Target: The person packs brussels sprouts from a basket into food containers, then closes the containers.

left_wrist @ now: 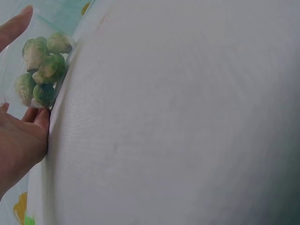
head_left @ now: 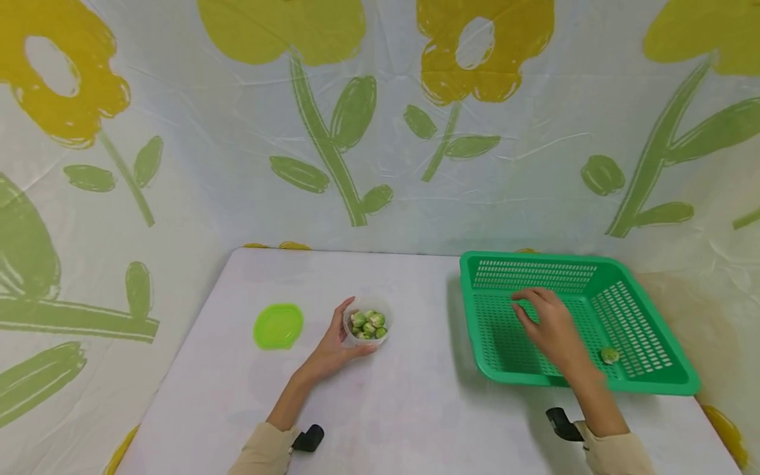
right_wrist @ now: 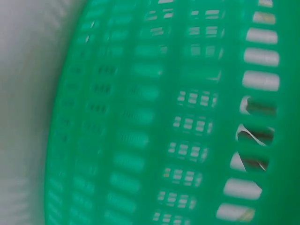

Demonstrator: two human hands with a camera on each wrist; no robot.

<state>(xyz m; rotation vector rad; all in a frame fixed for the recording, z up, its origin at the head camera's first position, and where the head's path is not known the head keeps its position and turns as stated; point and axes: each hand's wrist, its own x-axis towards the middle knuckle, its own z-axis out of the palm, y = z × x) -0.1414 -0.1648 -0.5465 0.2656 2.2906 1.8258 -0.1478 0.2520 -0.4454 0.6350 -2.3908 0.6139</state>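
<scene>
My left hand (head_left: 332,349) grips a small clear plastic tub (head_left: 388,310) from its left side, thumb at the near side and fingers at the far side. Several green Brussels sprouts (head_left: 368,323) lie in the tub; in the left wrist view the sprouts (left_wrist: 49,68) show through its wall. Over the green plastic basket (head_left: 475,330) hangs my right hand (head_left: 549,326), thumb and fingers bent with a small gap between them and nothing seen there. One Brussels sprout (head_left: 609,355) lies in the basket's right part. The right wrist view shows only the slotted basket wall (right_wrist: 173,136).
A bright green round lid (head_left: 278,326) lies left of my left hand on the white-covered table (head_left: 404,415). Behind and beside the table hangs a flower-patterned cloth (head_left: 237,132). The basket stands near the table's right edge.
</scene>
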